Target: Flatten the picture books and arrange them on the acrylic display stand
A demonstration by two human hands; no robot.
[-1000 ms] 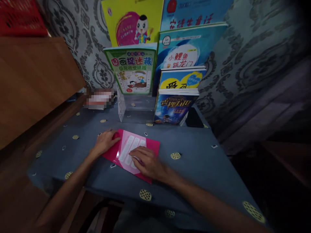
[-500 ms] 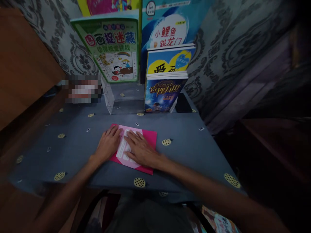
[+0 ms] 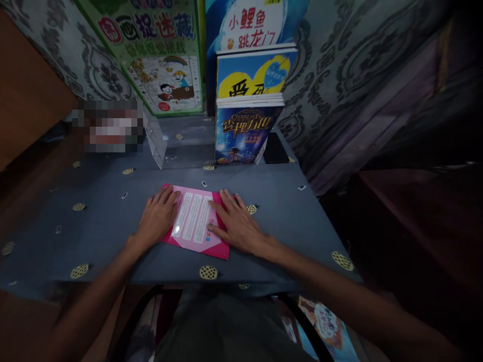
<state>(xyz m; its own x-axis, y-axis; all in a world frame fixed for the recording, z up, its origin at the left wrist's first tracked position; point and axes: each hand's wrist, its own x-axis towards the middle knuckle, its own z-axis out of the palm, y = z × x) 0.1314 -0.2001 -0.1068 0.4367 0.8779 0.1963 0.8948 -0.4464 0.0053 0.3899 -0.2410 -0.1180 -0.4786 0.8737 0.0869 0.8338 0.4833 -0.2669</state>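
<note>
A pink book lies flat on the cloth-covered table in front of me, turned at a slight angle. White text panels and some coloured characters show on its cover. My left hand rests on the book's left edge, its fingers stretched out flat. Over the right edge lies my right hand, fingers spread, partly on the cover and partly beyond it. Neither hand grips anything. Both hands hide the book's side edges in part.
Behind the book, a clear acrylic stand holds a green picture book and a stack with a dark blue book in front. A black flat object lies right of it. Another book is low at the right, below the table.
My right hand has slid from the middle of the cover to the right edge, uncovering the text panels. My left hand stays at the left edge. The camera view has shifted.
</note>
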